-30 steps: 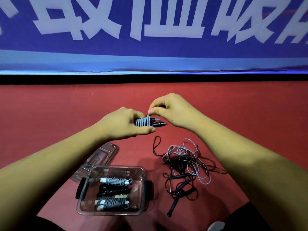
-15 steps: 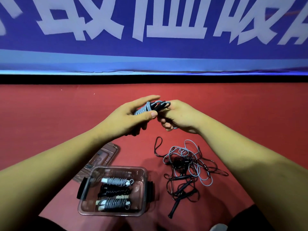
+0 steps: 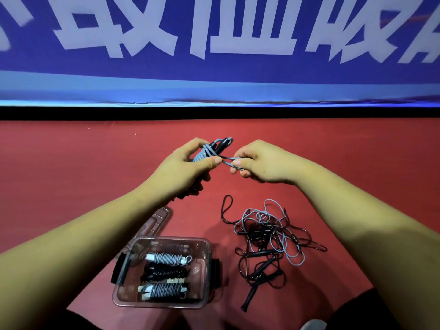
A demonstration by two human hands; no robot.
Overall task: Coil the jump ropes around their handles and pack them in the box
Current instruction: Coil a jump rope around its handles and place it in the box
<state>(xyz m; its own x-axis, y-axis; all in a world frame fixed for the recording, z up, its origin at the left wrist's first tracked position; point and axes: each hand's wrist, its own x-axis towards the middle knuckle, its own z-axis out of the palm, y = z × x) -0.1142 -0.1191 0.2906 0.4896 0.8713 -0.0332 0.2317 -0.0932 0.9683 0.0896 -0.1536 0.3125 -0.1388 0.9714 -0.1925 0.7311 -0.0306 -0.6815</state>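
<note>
On the red mat (image 3: 71,163), your clear rectangular plastic box (image 3: 166,239) sits near you. Three coiled ropes lie in it side by side, long axes running left to right. Just right of the box lies the loose tangle of grey and black jump ropes (image 3: 266,236). Above, your left hand (image 3: 183,172) grips the grey-wound bundle of black handles (image 3: 207,151). Its long axis is tilted, tips pointing up and right, away from you. Your right hand (image 3: 262,163) pinches the grey cord loop (image 3: 229,160) leading off it.

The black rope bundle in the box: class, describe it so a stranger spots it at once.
Start at the clear plastic box on the red floor. Three coiled bundles lie inside it. Ours is the middle bundle, all black between two grey-and-white bundles.
</note>
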